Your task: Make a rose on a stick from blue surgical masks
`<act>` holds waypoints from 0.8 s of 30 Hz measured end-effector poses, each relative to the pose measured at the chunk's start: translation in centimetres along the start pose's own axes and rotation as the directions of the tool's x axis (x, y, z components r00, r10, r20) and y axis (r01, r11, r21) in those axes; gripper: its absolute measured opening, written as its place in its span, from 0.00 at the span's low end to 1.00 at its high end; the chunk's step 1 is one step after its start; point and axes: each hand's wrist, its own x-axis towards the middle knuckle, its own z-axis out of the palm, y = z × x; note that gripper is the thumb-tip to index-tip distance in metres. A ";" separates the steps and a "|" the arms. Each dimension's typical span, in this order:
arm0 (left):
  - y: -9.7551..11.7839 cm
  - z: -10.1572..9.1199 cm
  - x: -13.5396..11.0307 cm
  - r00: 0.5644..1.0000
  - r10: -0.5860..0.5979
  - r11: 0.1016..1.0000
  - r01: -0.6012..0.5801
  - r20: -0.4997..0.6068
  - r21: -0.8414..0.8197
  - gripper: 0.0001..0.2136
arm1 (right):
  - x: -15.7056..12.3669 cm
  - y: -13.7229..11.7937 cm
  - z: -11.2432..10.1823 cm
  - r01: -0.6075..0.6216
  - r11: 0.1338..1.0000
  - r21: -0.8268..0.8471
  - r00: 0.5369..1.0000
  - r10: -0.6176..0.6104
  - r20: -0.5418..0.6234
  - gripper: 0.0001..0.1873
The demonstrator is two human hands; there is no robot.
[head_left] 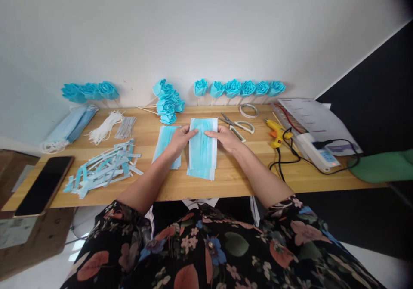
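Note:
Between my two hands is a light blue face mask sheet point(202, 151) with white side edges and its ear loops gone. My left hand point(182, 140) pinches its left edge, thumb on top. Its right edge is gripped by my right hand point(227, 137), thumb also on the front. Another sheet's edge shows beneath it at the lower end. A stack of similar blue sheets point(161, 149) lies on the table, partly behind my left wrist. Just beyond my right hand are scissors point(237, 124) with pale handles, lying with blades apart.
Blue paper-like flowers on sticks point(232, 89) line the wall, with a bunch point(169, 101) lying mid-table. Left are whole masks point(69, 127), white ear loops point(106, 126), cut strips point(103, 168) and a phone point(45, 185). Right are a tape roll point(249, 110), yellow glue gun point(276, 134) and power strip point(318, 153).

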 end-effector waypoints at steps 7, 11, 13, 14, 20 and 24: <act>-0.3 -0.2 0.2 0.999 0.036 0.999 -0.036 -0.034 0.023 0.20 | 0.2 0.1 -0.2 0.031 0.999 0.017 0.999 -0.030 -0.015 0.23; -0.3 -0.1 0.0 1.000 0.003 0.998 -0.003 -0.003 0.060 0.21 | 0.2 -0.1 -0.3 0.062 0.998 0.021 0.994 -0.060 -0.093 0.24; -0.2 0.0 -0.1 0.999 -0.020 0.998 0.017 0.045 0.068 0.21 | 0.2 -0.2 -0.2 0.079 0.996 0.036 0.989 -0.074 -0.129 0.24; -0.1 0.1 -0.2 0.997 -0.029 0.997 0.024 0.071 0.068 0.22 | 0.2 -0.2 -0.2 0.084 0.996 0.043 0.987 -0.077 -0.137 0.25; -0.1 0.2 -0.2 0.995 -0.038 0.998 0.033 0.091 0.055 0.24 | 0.3 0.1 -0.2 0.103 0.994 0.033 0.987 -0.098 -0.128 0.24; 0.0 0.1 -0.3 0.996 -0.049 0.997 0.044 0.080 0.065 0.24 | 0.3 0.1 0.0 0.111 0.992 0.058 0.984 -0.102 -0.144 0.24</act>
